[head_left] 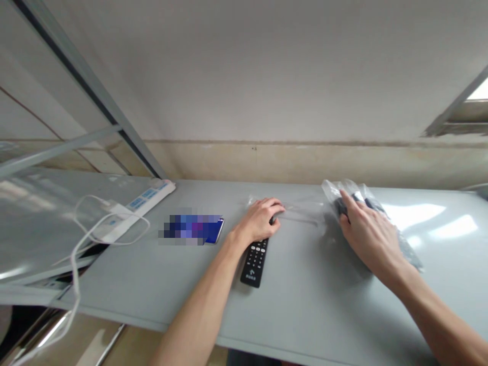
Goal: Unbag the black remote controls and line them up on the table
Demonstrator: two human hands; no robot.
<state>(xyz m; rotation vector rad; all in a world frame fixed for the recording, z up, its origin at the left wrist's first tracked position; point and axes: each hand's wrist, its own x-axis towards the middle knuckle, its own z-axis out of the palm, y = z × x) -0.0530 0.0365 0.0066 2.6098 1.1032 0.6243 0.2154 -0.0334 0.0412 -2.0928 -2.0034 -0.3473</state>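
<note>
A black remote control (pixel 254 262) lies on the grey table (pixel 305 300), its far end under my left hand (pixel 260 219). That hand's fingers are curled over the remote's top end, next to a flat clear plastic bag (pixel 301 212). My right hand (pixel 364 231) lies flat, fingers stretched, on a pile of clear plastic bags holding dark objects (pixel 375 213) at the right.
A phone with a lit screen (pixel 194 229) lies left of the remote. Farther left sit a white power strip (pixel 141 206) and white cables (pixel 82 239) that hang over the table's near edge. A wall runs along the back of the table.
</note>
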